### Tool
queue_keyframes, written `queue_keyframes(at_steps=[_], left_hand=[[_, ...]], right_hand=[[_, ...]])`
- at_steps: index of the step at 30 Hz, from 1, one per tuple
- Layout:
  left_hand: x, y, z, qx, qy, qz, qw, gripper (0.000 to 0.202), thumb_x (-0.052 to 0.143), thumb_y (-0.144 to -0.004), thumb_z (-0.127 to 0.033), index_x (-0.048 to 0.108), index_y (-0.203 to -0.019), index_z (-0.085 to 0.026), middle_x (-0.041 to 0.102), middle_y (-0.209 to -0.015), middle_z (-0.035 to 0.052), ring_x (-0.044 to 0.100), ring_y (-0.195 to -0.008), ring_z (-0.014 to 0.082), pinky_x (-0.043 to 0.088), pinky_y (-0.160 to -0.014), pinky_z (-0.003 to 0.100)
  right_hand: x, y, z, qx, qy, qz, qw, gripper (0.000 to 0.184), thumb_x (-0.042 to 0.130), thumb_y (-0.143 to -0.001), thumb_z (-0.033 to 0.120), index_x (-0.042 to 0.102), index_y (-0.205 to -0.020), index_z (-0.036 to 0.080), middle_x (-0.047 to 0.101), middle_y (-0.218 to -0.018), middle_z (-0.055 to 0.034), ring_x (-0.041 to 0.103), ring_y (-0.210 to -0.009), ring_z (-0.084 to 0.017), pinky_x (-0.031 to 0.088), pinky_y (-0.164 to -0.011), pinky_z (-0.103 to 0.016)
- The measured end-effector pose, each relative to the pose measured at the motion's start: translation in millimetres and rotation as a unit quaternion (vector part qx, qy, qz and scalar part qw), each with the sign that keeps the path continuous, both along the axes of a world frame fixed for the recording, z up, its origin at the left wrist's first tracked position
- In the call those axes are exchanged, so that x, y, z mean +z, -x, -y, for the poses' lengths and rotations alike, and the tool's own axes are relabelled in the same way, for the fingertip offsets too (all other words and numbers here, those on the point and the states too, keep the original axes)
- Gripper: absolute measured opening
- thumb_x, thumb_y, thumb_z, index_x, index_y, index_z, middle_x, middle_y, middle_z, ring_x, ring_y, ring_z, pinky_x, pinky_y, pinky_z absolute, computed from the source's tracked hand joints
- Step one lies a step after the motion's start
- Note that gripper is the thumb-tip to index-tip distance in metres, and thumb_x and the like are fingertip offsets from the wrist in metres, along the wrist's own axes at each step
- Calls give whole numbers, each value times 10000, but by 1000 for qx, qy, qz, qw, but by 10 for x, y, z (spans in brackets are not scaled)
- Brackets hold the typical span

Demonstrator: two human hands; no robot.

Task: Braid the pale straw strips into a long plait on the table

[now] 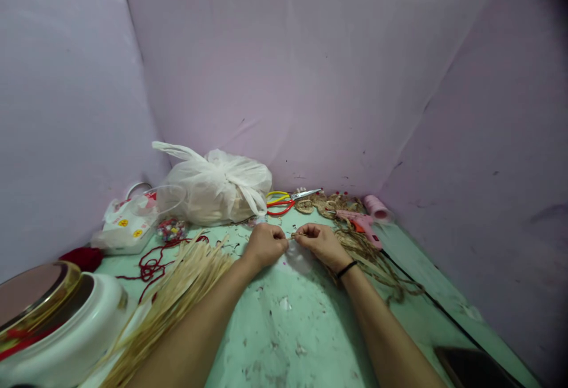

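Observation:
Over the middle of the green tabletop [284, 335], my two hands meet with their fingertips nearly touching. My left hand [267, 245] is closed in a pinch on one end of a thin brown strand [292, 236], which looks like jute twine. At its other end, my right hand [323, 243], with a dark band at the wrist, pinches the same strand between thumb and fingers. Most of the strand is hidden by my fingers. Loose jute twine [355, 245] lies just right of my right hand. Pale straw-like fibres [190, 275] lie beside my left forearm.
A tied white plastic bag [217, 187] stands at the back, with scissors [288, 200] beside it. A pink glue gun [361, 222], its cord trailing right, and a pink thread spool [375, 206] lie right. Red yarn [153, 267], a bead container [171, 229] and a white tub [89, 329] sit left.

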State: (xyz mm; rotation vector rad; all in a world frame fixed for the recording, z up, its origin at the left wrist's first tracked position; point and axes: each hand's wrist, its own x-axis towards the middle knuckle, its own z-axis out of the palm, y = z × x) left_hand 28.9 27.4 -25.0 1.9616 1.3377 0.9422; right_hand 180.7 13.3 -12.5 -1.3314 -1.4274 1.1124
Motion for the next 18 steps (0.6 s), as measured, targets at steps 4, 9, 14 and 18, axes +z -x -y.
queue_keyframes(at_steps=[4,9,14,18], left_hand=[[26,19,-11,5,25,69,997,132,496,-561,-176,606,-505,-129,487,-458,-33,416,-486,82,304,-478,195],[32,-10,16,-3,31,104,994,108,505,-556,-169,585,-499,-124,498,-473,-31,414,-486,76,308,-476,190],[-22,-66,34,-24,50,135,989,129,491,-587,-186,584,-525,-122,485,-469,-36,397,-471,67,314,-474,181],[-76,-85,8,-13,61,145,987,139,502,-600,-209,596,-546,-123,511,-491,-28,418,-481,72,326,-479,183]], right_hand=[[-69,22,-34,6,-47,17,999,127,581,-586,250,517,-619,146,500,-534,29,400,-456,-72,309,-449,-206],[-162,76,-49,8,-127,83,988,36,493,-635,196,486,-659,171,492,-569,27,421,-515,-94,327,-490,-211],[-177,154,5,-13,-159,80,984,55,424,-663,162,440,-705,193,400,-511,60,348,-460,-83,268,-453,-199],[-201,192,-9,-18,-131,28,991,63,428,-662,172,426,-718,199,396,-472,70,332,-420,-75,237,-419,-190]])
